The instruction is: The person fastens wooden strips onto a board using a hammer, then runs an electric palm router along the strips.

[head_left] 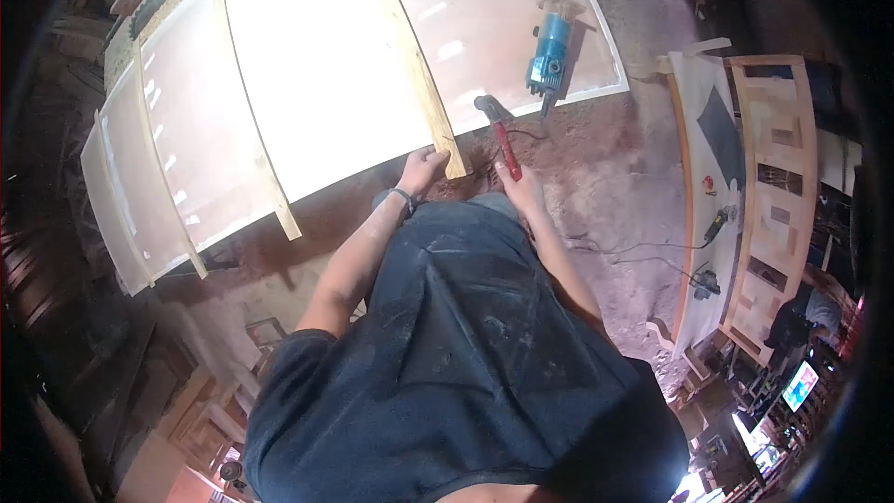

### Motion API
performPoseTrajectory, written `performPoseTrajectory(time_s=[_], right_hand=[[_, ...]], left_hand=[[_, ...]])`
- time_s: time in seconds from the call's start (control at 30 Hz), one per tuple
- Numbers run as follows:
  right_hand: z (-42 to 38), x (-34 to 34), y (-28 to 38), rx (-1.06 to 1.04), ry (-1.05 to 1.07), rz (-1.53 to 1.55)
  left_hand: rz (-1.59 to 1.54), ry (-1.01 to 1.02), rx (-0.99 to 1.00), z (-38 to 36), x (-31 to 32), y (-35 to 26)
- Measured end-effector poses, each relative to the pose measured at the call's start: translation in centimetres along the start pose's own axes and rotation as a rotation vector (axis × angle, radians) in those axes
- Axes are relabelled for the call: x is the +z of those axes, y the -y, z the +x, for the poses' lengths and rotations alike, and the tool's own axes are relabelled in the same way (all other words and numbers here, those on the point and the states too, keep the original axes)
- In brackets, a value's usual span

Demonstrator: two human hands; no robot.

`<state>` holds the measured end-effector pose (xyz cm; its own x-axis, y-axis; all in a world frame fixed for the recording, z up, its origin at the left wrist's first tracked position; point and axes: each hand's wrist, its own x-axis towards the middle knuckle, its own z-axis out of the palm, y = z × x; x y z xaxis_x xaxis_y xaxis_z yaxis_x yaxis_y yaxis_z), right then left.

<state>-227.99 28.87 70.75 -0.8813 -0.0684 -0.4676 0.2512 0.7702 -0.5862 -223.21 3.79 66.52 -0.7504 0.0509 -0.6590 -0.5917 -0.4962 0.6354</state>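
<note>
the left hand [424, 172], at 11 o'clock from the dark cloth apron [466, 317], has its fingers curled against the near end of a wooden strip [415, 61]; i cannot tell whether it grips anything. the strip is long, narrow and flat, with yellowish grain and a squared end, and it lies across a broad, thin panel [317, 56] that glares white in the light. the right hand [523, 191], at 1 o'clock from the apron, is closed around the slim red handle of a hammer [505, 145], whose dark, blunt head points to 11 o'clock from that hand. at 1 o'clock from the hammer, a teal, cylindrical power tool [552, 47] rests on a smooth pinkish section streaked with white. over at 3 o'clock, a pale-topped counter [694, 84] stands beside a blond wooden door panel [780, 196] patterned with rectangles.
</note>
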Motion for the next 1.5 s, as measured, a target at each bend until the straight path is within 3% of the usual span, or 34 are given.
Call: performPoseTrajectory(time_s=[0.27, 0.53, 1.5], right_hand=[[-0.2, -0.2, 0.5, -0.015, 0.063, 0.04], [0.2, -0.6, 0.4, -0.022, 0.084, 0.041], [1.9, 0.5, -1.8, 0.101, 0.135, 0.062]], left_hand=[[-0.045, 0.006, 0.109, -0.4, 0.6, 0.7], [0.142, 0.021, 0.154, 0.4, -0.5, 1.3], [0.167, 0.008, -0.029, -0.3, 0.1, -1.8]])
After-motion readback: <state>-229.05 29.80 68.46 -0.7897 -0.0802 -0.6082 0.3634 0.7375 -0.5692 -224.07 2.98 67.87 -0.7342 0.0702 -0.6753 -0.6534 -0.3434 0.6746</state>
